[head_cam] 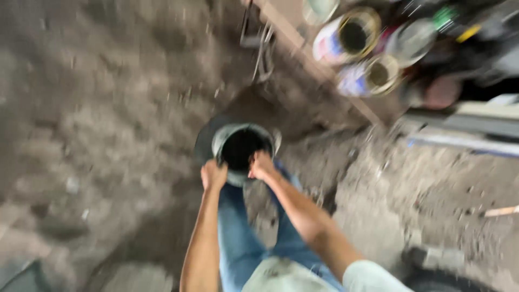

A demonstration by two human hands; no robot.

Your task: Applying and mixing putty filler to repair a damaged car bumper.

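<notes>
Light: dim, flat daylight, no glare.
Blur: heavy motion smear throughout, worst at edges.
Shadows: soft, dark at upper right.

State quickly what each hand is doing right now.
Left hand: closed on the rim of the grey bucket.
Right hand: closed on the same rim.

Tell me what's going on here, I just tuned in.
A person stands on a dirt floor and grips a grey bucket by its rim, left hand and right hand on the near edge. The bucket's inside looks dark. Open cans sit at upper right. The picture is blurred.
</notes>
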